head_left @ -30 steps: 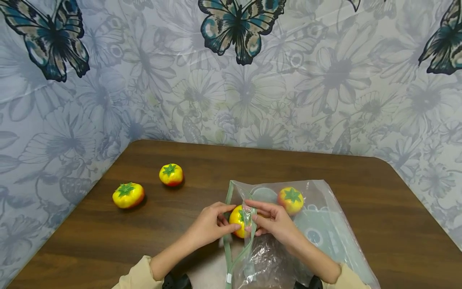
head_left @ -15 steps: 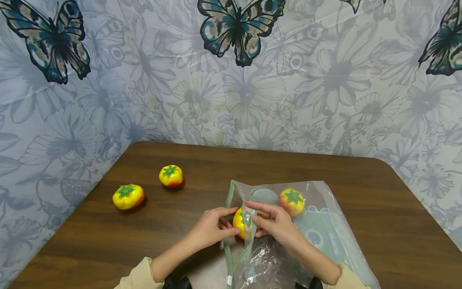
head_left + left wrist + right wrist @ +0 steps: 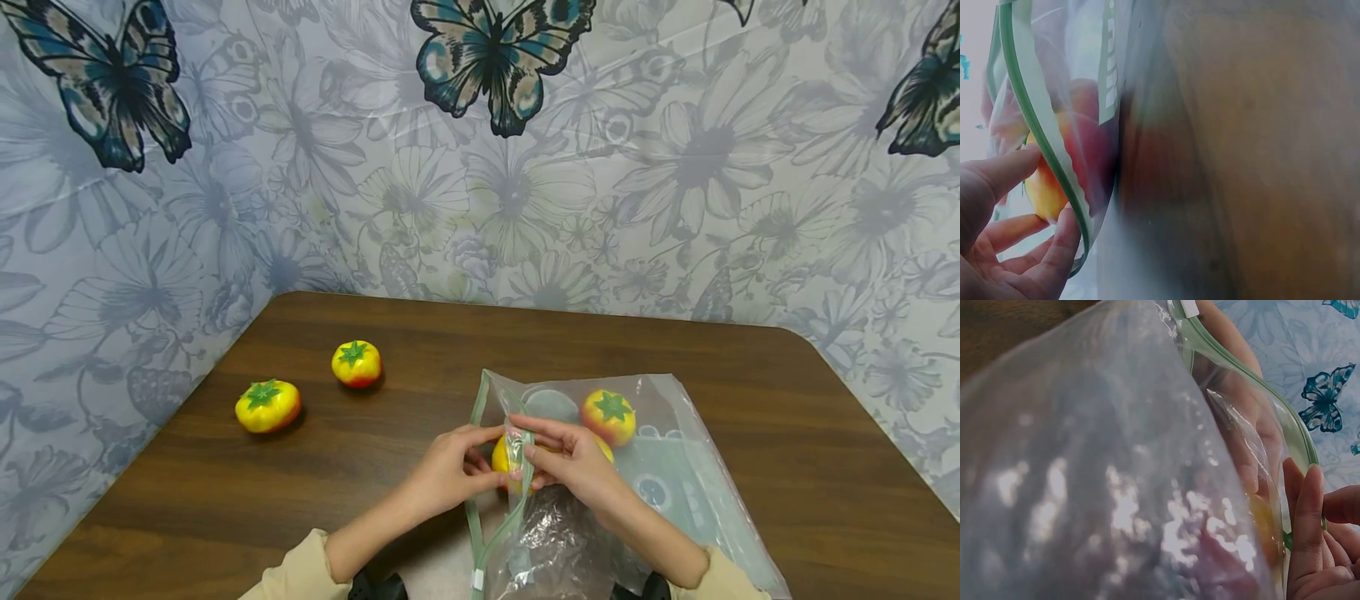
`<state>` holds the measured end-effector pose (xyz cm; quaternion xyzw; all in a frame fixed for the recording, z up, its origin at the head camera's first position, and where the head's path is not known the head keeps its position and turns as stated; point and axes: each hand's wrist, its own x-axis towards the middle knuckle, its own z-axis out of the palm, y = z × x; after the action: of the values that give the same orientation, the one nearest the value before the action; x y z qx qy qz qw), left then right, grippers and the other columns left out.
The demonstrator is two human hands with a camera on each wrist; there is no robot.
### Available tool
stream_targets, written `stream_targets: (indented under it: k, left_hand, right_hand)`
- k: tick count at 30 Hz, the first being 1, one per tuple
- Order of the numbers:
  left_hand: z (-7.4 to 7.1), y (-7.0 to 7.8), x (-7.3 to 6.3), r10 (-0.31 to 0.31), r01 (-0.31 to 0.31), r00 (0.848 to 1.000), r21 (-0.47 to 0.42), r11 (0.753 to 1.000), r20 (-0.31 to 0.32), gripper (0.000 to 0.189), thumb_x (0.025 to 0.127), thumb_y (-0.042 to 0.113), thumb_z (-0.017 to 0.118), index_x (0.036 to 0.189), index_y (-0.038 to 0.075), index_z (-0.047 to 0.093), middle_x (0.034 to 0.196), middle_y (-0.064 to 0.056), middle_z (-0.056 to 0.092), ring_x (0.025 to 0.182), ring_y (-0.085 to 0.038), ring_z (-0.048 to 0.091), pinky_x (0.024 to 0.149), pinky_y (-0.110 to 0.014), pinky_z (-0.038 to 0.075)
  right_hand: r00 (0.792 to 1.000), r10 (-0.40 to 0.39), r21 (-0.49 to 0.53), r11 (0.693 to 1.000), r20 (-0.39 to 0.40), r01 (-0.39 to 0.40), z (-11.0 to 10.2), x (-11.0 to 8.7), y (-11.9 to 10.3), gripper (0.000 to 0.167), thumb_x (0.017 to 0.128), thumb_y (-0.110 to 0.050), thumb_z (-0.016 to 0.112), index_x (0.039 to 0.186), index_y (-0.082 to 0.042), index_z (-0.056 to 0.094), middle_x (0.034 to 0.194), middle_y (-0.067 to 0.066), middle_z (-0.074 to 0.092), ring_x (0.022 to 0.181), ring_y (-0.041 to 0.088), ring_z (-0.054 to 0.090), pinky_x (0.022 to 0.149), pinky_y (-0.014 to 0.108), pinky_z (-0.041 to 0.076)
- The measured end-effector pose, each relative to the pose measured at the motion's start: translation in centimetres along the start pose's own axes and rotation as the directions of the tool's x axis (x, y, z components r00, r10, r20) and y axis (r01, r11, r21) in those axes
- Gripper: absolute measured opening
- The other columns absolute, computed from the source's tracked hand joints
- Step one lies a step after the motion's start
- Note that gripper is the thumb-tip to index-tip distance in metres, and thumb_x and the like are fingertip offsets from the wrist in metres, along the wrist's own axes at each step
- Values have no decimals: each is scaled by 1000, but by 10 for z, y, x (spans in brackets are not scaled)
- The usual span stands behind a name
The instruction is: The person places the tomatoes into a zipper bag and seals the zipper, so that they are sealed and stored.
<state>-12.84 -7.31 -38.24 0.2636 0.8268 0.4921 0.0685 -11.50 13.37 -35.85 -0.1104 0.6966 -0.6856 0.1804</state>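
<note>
fruit (image 3: pixel 357 364): at least 4; bag (image 3: pixel 720 475): 1; hands (image 3: pixel 448 465) (image 3: pixel 576 462): 2; table (image 3: pixel 750 367): 1; butterflies (image 3: pixel 492 62): 3+

A brown table (image 3: pixel 427 358) and butterfly-printed wall covering (image 3: pixel 495 225) suggest a room at home.

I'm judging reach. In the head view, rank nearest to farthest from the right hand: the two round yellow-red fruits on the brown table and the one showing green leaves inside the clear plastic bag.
1. Bagged yellow-red fruit: just beyond the right hand.
2. Rear table fruit: left, farther back.
3. Front table fruit: farthest left.
</note>
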Motion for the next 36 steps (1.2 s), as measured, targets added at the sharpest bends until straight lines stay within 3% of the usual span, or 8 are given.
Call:
stream_targets:
  k: [7, 16, 25, 36]
  left_hand:
    - [6, 2, 2, 5, -5, 1000, 6, 1000, 0, 52, 80, 25, 76, 123, 0, 58, 106, -7, 59, 71, -5, 58, 63, -19, 51]
    - [13, 3, 4, 23, -24, 999, -22, 999, -27, 46, 77, 10, 78, 119, 0, 60, 105, -9, 59, 70, -6, 58, 61, -20, 51]
    - [5, 1, 1, 5, -7, 999, -55, 998, -38, 47, 77, 10, 78, 118, -3, 61, 100, -9, 63, 71, -8, 61, 64, -21, 52]
    - [12, 0, 4, 68, -71, 994, -27, 997, -85, 32, 77, -2, 74, 108, -5, 66, 104, -12, 64, 72, -7, 61, 64, -19, 51]
  right_hand:
    - [1000, -4, -16, 1000, 15, 4, -2, -1, 0, 46, 92, -11, 61, 135, -1, 48, 123, 18, 57, 70, 15, 61, 61, 24, 52]
    - [999, -31, -12, 999, 22, 31, -3, -2, 3, 45, 92, -10, 60, 134, 1, 48, 122, 20, 56, 72, 15, 61, 61, 24, 52]
    - [999, -8, 27, 1000, 40, 7, 1, -1, 3, 46, 92, -11, 61, 135, 0, 48, 118, 20, 59, 66, 16, 62, 62, 26, 53]
    - [1000, -10, -20, 1000, 20, 10, 1, -2, 2, 45, 92, -14, 61, 134, -4, 51, 113, 15, 62, 63, 15, 61, 62, 27, 54]
